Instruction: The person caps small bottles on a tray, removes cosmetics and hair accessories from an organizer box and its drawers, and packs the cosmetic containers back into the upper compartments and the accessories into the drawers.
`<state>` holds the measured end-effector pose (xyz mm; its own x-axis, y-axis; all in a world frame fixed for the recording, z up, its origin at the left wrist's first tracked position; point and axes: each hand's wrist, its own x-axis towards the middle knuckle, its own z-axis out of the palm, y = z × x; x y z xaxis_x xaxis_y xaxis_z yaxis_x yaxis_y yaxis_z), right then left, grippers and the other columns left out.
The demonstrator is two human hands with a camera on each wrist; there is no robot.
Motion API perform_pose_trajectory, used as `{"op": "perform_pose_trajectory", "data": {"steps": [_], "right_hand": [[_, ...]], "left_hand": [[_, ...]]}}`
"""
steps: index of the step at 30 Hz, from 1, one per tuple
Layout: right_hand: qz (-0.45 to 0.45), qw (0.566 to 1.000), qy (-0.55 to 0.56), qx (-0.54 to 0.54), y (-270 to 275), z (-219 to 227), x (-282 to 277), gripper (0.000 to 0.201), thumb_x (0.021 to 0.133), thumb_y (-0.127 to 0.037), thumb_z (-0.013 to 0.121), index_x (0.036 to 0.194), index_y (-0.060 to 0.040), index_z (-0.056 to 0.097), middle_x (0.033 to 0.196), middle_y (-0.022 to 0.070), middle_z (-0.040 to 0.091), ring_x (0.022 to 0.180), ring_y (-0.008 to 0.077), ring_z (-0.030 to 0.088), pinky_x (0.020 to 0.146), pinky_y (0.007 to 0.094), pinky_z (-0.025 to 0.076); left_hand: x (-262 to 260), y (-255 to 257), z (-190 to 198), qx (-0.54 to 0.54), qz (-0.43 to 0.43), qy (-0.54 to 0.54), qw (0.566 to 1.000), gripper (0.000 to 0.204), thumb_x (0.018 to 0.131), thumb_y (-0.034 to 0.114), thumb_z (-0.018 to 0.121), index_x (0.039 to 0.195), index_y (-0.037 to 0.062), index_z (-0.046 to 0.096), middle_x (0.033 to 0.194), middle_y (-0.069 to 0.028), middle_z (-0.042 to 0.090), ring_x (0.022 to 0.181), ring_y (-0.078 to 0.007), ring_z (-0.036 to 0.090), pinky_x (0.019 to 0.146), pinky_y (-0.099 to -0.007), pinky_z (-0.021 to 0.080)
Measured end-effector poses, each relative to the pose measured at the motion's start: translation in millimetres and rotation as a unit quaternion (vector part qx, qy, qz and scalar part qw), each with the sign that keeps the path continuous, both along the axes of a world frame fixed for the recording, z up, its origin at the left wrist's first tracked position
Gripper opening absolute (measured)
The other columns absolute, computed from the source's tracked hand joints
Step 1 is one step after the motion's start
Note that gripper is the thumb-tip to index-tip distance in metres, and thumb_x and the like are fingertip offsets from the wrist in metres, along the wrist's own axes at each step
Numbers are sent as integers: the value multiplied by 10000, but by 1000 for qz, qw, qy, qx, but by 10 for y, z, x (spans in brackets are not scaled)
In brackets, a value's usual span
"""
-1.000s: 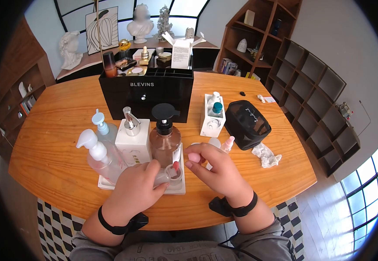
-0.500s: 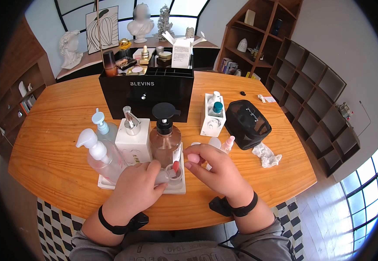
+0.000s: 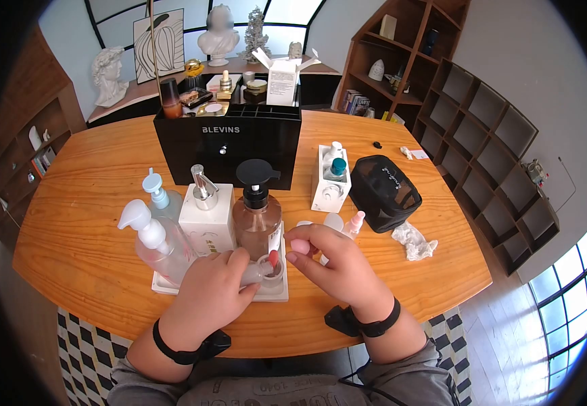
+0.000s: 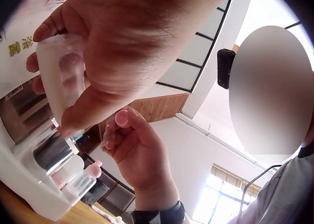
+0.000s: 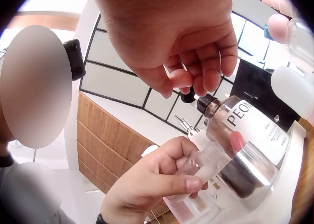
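In the head view my left hand (image 3: 212, 291) grips a small translucent bottle (image 3: 255, 273), tilted with its neck to the right, beside an open round container (image 3: 274, 276) on the white tray (image 3: 276, 295). A reddish-pink piece (image 3: 274, 258) shows at that container; in the right wrist view the piece (image 5: 237, 141) stands behind its silver wall (image 5: 248, 170). My right hand (image 3: 337, 264) pinches a small pink cap (image 3: 300, 245), apart from the bottle. The left wrist view shows whitish content in the bottle (image 4: 54, 81) and the cap (image 4: 121, 117) between thumb and finger.
Pump bottles (image 3: 257, 220) and a white square dispenser (image 3: 207, 220) stand on the tray. Behind is a black organizer (image 3: 229, 155). Rightward are a white holder (image 3: 331, 186), a black mesh bag (image 3: 385, 193), a pink-capped bottle (image 3: 354, 223) and crumpled tissue (image 3: 414, 242).
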<state>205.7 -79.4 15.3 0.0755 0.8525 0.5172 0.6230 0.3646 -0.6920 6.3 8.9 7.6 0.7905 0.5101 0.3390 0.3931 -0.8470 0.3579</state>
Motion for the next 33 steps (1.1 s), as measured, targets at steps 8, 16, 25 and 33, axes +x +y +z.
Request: {"op": "perform_pose_trajectory", "data": {"steps": [8, 16, 25, 33], "right_hand": [[-6, 1000, 17, 0, -1, -5, -7, 293, 829, -101, 711, 1088, -29, 594, 852, 99, 619, 701, 216, 594, 632, 298, 480], [84, 993, -28, -78, -29, -10, -9, 296, 822, -74, 717, 1096, -39, 608, 939, 88, 666, 838, 225, 648, 750, 302, 504], [38, 995, -65, -72, -62, 30, -14, 228, 807, -175, 749, 964, -57, 633, 773, 87, 642, 688, 254, 633, 611, 338, 486], [35, 985, -120, -122, -64, 67, 17, 225, 872, -268, 679, 889, -57, 601, 656, 102, 613, 632, 314, 620, 569, 377, 464]], "left_hand": [[22, -18, 8, -59, 18, -89, 994, 341, 731, 176, 777, 903, 36, 518, 800, -171, 609, 761, -381, 607, 650, -430, 463], [19, -22, -19, -49, -47, -129, 989, 365, 723, 178, 799, 925, 39, 529, 818, -139, 605, 748, -336, 613, 651, -389, 472], [42, -40, -17, -35, -91, -161, 982, 354, 732, 179, 790, 925, 39, 528, 773, -138, 605, 693, -339, 613, 599, -388, 470], [44, -52, -2, -47, -124, -131, 983, 392, 760, 196, 761, 1033, 27, 538, 813, -145, 638, 722, -330, 640, 610, -404, 492]]}}
